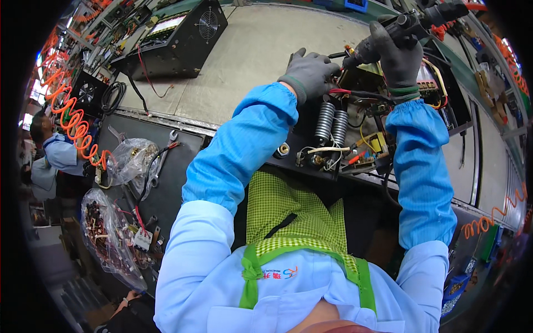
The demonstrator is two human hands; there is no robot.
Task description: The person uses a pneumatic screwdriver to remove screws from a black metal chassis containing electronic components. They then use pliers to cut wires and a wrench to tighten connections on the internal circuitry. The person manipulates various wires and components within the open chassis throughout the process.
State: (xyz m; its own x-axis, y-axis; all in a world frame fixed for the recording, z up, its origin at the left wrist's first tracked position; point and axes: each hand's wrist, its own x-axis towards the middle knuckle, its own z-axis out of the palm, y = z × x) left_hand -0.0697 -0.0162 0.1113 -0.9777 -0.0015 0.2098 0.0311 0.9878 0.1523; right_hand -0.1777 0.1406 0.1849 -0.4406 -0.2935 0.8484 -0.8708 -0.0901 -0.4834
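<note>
**Driving a fastener into the open power unit**

Your right hand [398, 53], in a grey knit glove, is clenched around the grip of a black powered screwdriver [408, 25], whose tip points down and to the left into the top of the open chassis [355, 119]. Keep the tool in line with the fastener; from this angle the bit looks tilted, so check it sits square before you pull the trigger, or it may slip out and scar the board.

Your left hand [312, 72], also gloved, rests on the upper edge of the chassis just beside the bit, fingers curled over the metal. Whether they pinch a screw or only steady the frame I cannot tell. Keep those fingertips clear of the tip, since they sit very near it.

Mind the red wire [340, 91] that runs across just below your left hand, and the yellow wire [438, 72] looping beside your right wrist: either could get caught under the bit. The two ribbed grey resistors [332, 123] stand upright below the work point, so do not lean your forearm on them.

The unit sits at the bench edge directly before you, on the grey belt [250, 55]. Press straight down, lightly, and let the clutch stop you.
</note>
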